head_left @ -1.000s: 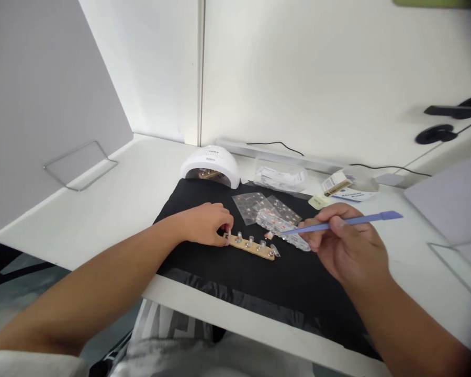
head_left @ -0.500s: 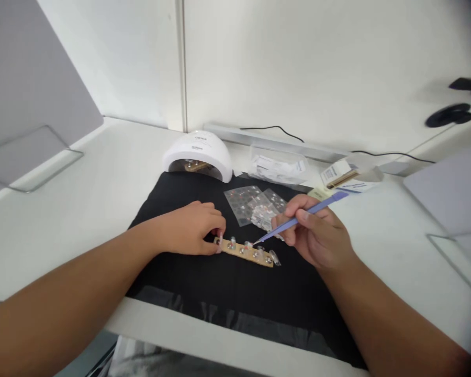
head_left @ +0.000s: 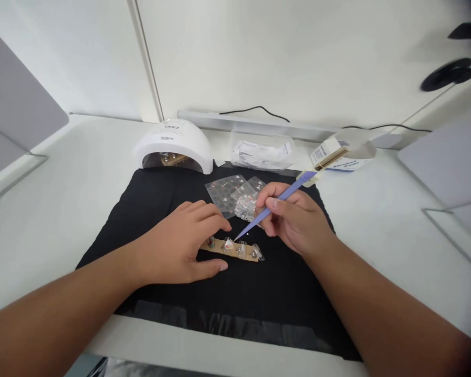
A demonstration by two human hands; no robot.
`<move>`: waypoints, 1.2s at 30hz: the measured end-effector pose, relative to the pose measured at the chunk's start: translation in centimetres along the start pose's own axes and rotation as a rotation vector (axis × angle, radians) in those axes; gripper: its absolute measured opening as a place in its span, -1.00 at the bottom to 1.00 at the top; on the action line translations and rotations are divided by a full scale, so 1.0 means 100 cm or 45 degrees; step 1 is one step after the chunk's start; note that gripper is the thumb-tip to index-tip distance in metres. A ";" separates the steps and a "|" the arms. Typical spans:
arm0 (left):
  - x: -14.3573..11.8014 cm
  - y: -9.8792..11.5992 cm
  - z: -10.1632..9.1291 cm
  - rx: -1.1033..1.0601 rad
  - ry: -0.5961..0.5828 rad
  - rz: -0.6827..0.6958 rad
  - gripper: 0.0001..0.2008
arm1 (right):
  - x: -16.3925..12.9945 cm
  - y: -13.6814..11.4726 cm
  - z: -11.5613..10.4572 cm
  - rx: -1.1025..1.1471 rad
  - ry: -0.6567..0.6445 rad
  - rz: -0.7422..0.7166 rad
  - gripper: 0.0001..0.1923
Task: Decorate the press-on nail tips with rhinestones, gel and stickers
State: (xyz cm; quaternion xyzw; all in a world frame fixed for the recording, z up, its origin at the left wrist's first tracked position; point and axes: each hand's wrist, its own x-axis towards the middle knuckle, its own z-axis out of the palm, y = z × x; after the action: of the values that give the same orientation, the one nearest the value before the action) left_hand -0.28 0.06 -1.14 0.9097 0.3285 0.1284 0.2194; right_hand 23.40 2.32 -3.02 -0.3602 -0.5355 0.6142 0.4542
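Observation:
A small wooden strip (head_left: 235,249) with a row of clear nail tips on it lies on a black mat (head_left: 149,204). My left hand (head_left: 180,243) rests over the strip's left end, fingers and thumb on either side of it, holding it down. My right hand (head_left: 294,222) grips a thin purple tool (head_left: 275,204) like a pen. The tool's point touches a nail tip near the middle of the strip.
A white domed nail lamp (head_left: 175,146) stands at the mat's back left. Clear packets of nail pieces (head_left: 233,193) lie behind the hands. A clear plastic box (head_left: 261,152) and a small carton (head_left: 332,154) sit at the back, with cables along the wall. Grey dividers stand at both sides.
My right hand has brought the purple tool down and left onto the strip. My left hand has spread over the strip's left end. The view has tilted down and closer.

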 end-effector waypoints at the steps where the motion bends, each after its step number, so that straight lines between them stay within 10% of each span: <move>1: 0.001 0.000 0.001 0.005 0.008 0.004 -0.64 | 0.000 0.000 0.000 0.011 0.003 0.004 -0.87; 36: 0.007 -0.007 0.011 0.028 0.026 0.086 -0.83 | 0.005 0.004 -0.001 0.083 -0.090 0.062 -0.88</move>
State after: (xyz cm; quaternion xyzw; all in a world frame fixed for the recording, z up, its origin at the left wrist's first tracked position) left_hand 0.30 0.63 -2.35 0.9213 0.3012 0.1412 0.2016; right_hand 23.24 2.80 -3.40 -0.3364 -0.5219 0.6544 0.4315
